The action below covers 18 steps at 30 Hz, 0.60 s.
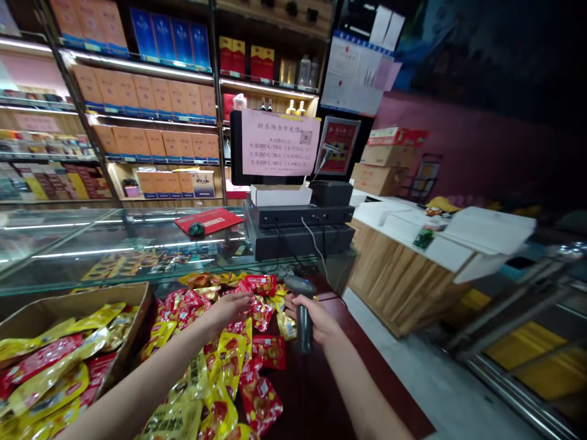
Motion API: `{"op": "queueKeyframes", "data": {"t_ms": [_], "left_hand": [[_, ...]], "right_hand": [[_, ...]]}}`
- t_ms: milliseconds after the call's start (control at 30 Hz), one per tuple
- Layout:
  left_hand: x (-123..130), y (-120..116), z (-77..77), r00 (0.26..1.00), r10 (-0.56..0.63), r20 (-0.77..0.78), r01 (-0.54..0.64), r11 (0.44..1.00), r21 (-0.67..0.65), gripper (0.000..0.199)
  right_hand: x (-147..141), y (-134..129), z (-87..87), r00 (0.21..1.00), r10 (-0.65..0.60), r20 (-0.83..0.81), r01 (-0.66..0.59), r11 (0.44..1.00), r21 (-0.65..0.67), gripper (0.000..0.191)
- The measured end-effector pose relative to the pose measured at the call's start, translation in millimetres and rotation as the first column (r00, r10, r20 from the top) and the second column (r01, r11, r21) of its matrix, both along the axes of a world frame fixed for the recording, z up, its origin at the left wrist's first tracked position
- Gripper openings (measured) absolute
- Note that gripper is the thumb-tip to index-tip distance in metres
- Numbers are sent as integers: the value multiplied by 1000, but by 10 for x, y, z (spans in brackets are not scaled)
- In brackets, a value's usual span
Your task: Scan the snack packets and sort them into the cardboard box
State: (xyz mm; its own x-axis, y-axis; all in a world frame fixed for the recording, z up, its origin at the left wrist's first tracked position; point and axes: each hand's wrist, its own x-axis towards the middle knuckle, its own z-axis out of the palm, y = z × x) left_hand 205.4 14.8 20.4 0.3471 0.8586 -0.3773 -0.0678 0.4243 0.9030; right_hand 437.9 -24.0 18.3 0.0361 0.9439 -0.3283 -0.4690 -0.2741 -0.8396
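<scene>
My right hand [314, 318] is wrapped round the handle of a dark grey handheld scanner [304, 330], its head above the dark red tabletop. My left hand [232, 305] is over the pile of red and yellow snack packets [220, 366], beside a red packet [260, 284]; its fingers point right, and whether they grip a packet cannot be made out. More packets lie in a cardboard box [147, 299] at the left.
Behind the packets stands a glass counter [151, 229] with a red folder [208, 221] and a mouse [197, 229]. A monitor [236, 146] bearing a pink notice stands above a black cash drawer [300, 238]. A wooden counter [389, 275] is at right.
</scene>
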Motion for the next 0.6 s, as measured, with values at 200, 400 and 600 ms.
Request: {"op": "queueKeyframes", "data": {"t_ms": [200,400,600], "left_hand": [[249,-114,-91,996,-82,27,84,992,-93,36],[709,-83,-282,996,-88,12,89,977,-195,17],[891,7,-397,987,-122,-100,111,988,-108,23]], "right_hand": [[186,-23,-222,971,-91,222,101,994,-34,25],[363,-144,-376,852,-227,472,216,973,78,29],[239,-213,-443,829,-276,487,240,961,136,26]]}}
